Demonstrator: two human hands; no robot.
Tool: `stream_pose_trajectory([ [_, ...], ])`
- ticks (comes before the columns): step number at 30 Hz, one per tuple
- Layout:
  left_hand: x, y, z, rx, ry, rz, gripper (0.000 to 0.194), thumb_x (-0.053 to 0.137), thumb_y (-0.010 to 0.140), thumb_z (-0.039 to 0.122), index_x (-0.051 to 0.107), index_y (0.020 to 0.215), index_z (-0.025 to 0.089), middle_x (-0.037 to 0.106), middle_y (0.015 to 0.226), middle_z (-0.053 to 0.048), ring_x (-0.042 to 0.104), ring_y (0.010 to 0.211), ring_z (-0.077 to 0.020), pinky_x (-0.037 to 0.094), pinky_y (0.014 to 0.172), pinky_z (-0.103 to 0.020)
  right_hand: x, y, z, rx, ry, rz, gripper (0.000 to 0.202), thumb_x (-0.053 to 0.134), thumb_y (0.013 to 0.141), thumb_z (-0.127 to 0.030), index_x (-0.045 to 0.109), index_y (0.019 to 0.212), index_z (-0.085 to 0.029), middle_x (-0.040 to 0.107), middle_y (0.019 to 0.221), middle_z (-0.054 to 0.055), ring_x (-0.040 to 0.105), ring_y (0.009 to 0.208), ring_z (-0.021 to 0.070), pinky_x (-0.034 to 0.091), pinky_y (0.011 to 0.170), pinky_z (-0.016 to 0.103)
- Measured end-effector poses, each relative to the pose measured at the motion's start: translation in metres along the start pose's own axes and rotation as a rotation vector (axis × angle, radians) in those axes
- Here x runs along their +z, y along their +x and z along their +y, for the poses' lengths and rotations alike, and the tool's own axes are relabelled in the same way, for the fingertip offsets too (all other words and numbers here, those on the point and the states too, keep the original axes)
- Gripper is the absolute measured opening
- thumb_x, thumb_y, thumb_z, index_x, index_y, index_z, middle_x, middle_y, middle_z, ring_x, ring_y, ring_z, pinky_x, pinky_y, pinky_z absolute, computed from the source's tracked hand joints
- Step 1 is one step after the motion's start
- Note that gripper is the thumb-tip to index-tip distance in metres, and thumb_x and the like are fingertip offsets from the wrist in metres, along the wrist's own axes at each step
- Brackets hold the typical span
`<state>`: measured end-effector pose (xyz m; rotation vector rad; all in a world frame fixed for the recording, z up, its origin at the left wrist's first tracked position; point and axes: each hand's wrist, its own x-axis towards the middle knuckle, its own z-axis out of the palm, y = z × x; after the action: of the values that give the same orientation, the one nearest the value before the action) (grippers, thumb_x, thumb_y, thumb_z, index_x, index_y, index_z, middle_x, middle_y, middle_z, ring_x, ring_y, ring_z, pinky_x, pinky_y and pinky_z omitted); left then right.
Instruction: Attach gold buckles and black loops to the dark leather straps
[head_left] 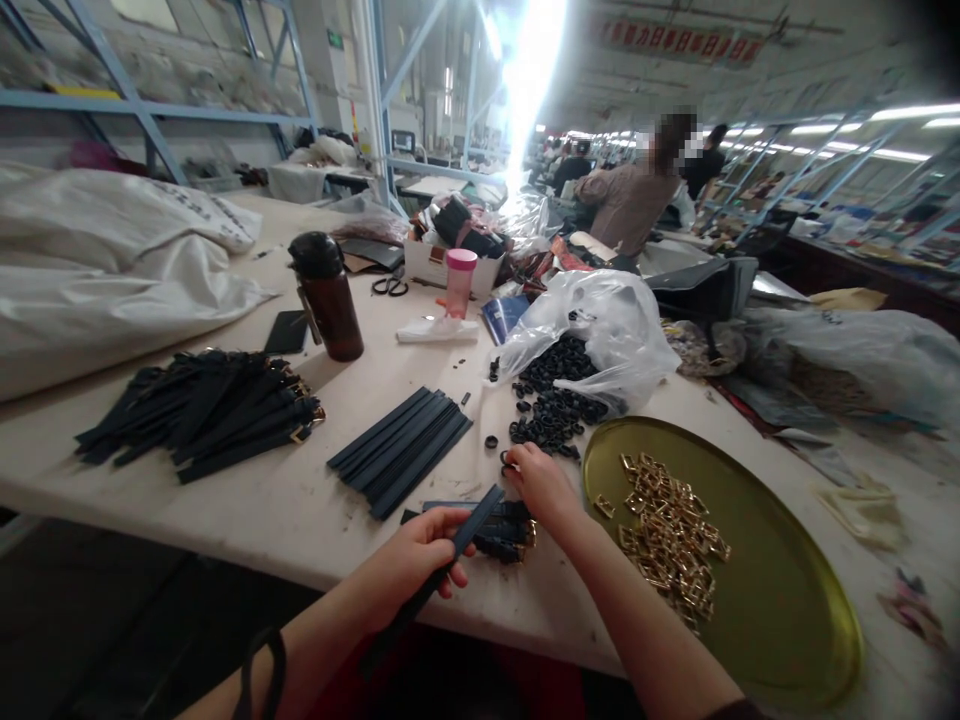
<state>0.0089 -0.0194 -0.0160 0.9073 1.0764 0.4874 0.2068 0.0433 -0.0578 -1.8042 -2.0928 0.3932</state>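
Note:
My left hand (433, 552) is closed round a dark strap (477, 517), whose upper end points away from me. With its fingertips pinched on a small black loop (506, 459), my right hand (541, 484) is at the near edge of a heap of black loops (559, 395). Just beyond my left hand lie several straps with gold buckles (501, 540). A neat row of plain dark straps (405, 445) is further left. On the far left there is a large pile of buckled straps (210, 405).
Right of my right arm, a gold tray (787, 560) carries many gold buckles (667, 530). A clear plastic bag (622, 320) stands behind the loops. Further back are a brown bottle (330, 300), a pink cup (459, 285), scissors (390, 286) and a phone (286, 332). A person (626, 200) stands beyond.

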Motion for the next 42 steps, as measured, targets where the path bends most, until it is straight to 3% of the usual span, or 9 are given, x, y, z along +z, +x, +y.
stream_pose_trajectory([
  [6,-0.001,0.003,-0.005,-0.008,-0.036,0.004,0.036,0.052,0.071,0.025,0.049,0.105,0.014,0.056,0.077,0.000,0.053,0.053,-0.0064,0.038,0.046,-0.018,0.006,-0.004,0.010,0.046,0.187,0.044,0.039,0.052,0.074,-0.011,0.052,0.112,-0.017,0.059,0.085,0.005,0.056,0.076,0.0187,0.039,0.070,0.030],
  [10,-0.003,0.004,-0.012,0.059,0.038,-0.004,0.031,0.053,0.073,0.037,0.051,0.092,0.013,0.049,0.060,0.006,0.047,0.045,-0.0057,0.035,0.044,-0.018,-0.002,-0.014,0.011,0.065,0.369,0.055,0.024,0.050,0.078,-0.022,0.057,0.099,-0.016,0.058,0.082,0.005,0.056,0.072,0.0172,0.043,0.067,0.030],
  [13,0.002,0.005,-0.011,0.132,0.135,-0.004,0.028,0.049,0.075,0.042,0.048,0.079,0.014,0.046,0.054,0.007,0.044,0.042,-0.0063,0.033,0.043,-0.018,-0.012,-0.030,0.001,0.192,0.796,-0.022,0.017,0.055,0.077,-0.033,0.055,0.085,-0.018,0.057,0.070,0.000,0.056,0.062,0.0137,0.045,0.062,0.027],
  [16,0.010,0.006,-0.006,0.234,0.227,0.006,0.023,0.045,0.078,0.039,0.046,0.074,0.016,0.047,0.056,0.006,0.046,0.044,-0.0074,0.037,0.044,-0.020,-0.020,-0.044,-0.015,0.365,1.313,-0.109,0.024,0.070,0.066,-0.032,0.051,0.073,-0.019,0.056,0.065,-0.004,0.053,0.059,0.0103,0.044,0.063,0.025],
  [20,0.015,0.005,-0.004,0.322,0.370,0.068,0.019,0.041,0.082,0.032,0.047,0.073,0.016,0.048,0.059,0.005,0.048,0.046,-0.0081,0.040,0.047,-0.021,-0.022,-0.056,-0.029,0.399,1.508,-0.153,0.027,0.073,0.063,-0.033,0.052,0.066,-0.017,0.058,0.064,-0.004,0.052,0.059,0.0084,0.041,0.062,0.022],
  [26,0.018,0.001,-0.007,0.323,0.468,0.072,0.026,0.035,0.086,0.036,0.046,0.072,0.017,0.048,0.057,0.005,0.048,0.045,-0.0089,0.038,0.046,-0.020,-0.017,-0.064,-0.039,0.318,1.389,-0.014,0.026,0.072,0.063,-0.035,0.055,0.070,-0.017,0.057,0.061,-0.005,0.052,0.056,0.0089,0.041,0.057,0.022],
  [32,0.024,-0.003,-0.001,0.340,0.598,0.048,0.032,0.032,0.087,0.038,0.045,0.066,0.018,0.044,0.050,0.006,0.042,0.044,-0.0095,0.033,0.045,-0.020,-0.010,-0.076,-0.044,0.215,1.317,-0.003,0.018,0.066,0.069,-0.029,0.058,0.081,-0.019,0.062,0.072,-0.001,0.059,0.064,0.0130,0.047,0.061,0.026],
  [38,0.017,-0.009,0.002,0.430,0.959,0.041,0.026,0.036,0.085,0.028,0.053,0.069,0.018,0.056,0.063,0.000,0.052,0.059,-0.0137,0.032,0.055,-0.023,-0.008,-0.090,-0.041,0.051,0.847,0.059,0.011,0.057,0.074,-0.019,0.062,0.084,-0.021,0.063,0.077,0.001,0.058,0.071,0.0151,0.046,0.066,0.028],
  [42,0.015,-0.010,0.000,0.426,0.998,-0.021,0.025,0.037,0.085,0.027,0.058,0.076,0.018,0.061,0.070,-0.001,0.055,0.066,-0.0151,0.035,0.059,-0.023,-0.007,-0.094,-0.044,-0.044,0.755,0.031,0.014,0.055,0.076,-0.016,0.063,0.086,-0.021,0.064,0.081,0.002,0.058,0.074,0.0155,0.045,0.068,0.027],
])
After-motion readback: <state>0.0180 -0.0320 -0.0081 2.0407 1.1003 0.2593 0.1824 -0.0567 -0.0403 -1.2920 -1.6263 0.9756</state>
